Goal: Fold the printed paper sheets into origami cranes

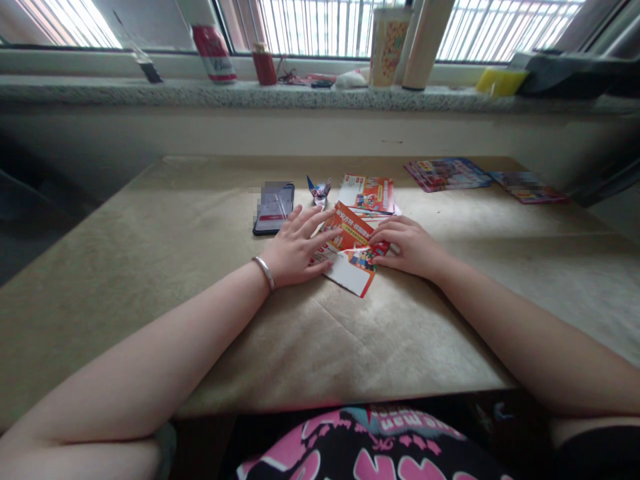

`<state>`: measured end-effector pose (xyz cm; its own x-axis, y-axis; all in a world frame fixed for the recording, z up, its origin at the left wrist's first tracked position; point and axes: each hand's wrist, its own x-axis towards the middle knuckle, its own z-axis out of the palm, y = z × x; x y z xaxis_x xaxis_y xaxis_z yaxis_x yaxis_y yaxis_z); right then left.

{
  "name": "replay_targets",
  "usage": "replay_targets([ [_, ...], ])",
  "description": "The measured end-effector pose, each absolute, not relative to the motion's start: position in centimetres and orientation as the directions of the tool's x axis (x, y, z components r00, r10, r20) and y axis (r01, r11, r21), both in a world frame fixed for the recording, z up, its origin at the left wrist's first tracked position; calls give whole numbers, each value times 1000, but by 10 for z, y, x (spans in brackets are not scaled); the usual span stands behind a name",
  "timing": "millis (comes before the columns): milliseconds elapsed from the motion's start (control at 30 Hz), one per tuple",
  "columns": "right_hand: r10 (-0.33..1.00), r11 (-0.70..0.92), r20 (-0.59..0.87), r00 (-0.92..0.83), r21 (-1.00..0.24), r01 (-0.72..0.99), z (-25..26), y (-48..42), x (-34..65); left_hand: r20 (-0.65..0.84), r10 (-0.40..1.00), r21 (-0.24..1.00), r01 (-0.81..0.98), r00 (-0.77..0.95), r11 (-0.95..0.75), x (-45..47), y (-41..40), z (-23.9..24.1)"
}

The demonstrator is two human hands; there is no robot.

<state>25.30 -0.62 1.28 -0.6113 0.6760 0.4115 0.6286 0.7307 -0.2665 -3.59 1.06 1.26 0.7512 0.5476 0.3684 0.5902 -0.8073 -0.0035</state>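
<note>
A red and white printed flyer (351, 270) lies partly folded on the cloth-covered table, with one section turned over at a slant. My left hand (295, 252), a silver bangle at its wrist, rests flat with fingers spread over the flyer's left side. At the right edge, my right hand (411, 248) pinches the folded part between thumb and fingers. Just behind are more orange and white flyers (367, 192), partly covered by the folded one. A small folded-paper figure with pointed tips (319, 193) stands beyond my left fingers.
A phone (275, 208) lies left of the paper figure. Colourful printed sheets (447, 175) are at the back right of the table (165, 267). On the stone windowsill (310, 99) stand a red can (214, 55), a red bottle (264, 67) and a patterned cup (389, 50).
</note>
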Motion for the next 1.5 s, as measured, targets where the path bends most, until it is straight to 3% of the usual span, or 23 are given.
replay_targets([
  [233, 682, 723, 380, -625, -222, 654, 5, -3, 256, 228, 535, -29, 555, 813, -831, -35, 13, 10],
  [500, 658, 745, 373, -654, -194, 638, 5, -7, 252, 22, 493, 78, 490, 870, -868, -33, 12, 12],
  [667, 599, 801, 320, -734, -241, 548, 9, -12, 247, 34, 477, 58, 475, 878, -878, -32, 10, 13],
  [900, 608, 793, 276, -745, -260, 551, 15, -12, 252, 119, 490, 27, 490, 864, -871, -28, 4, 16],
  [1100, 675, 735, 228, -701, -129, 666, 20, -11, 262, 204, 478, -50, 497, 854, -866, -28, 1, 23],
  [1300, 737, 641, 237, -633, 50, 766, 23, -9, 272, 191, 486, -216, 519, 853, -827, -26, -14, 27],
  [1500, 781, 538, 269, -564, 171, 826, 25, -10, 273, 200, 540, -221, 575, 817, -788, -21, -21, 28],
])
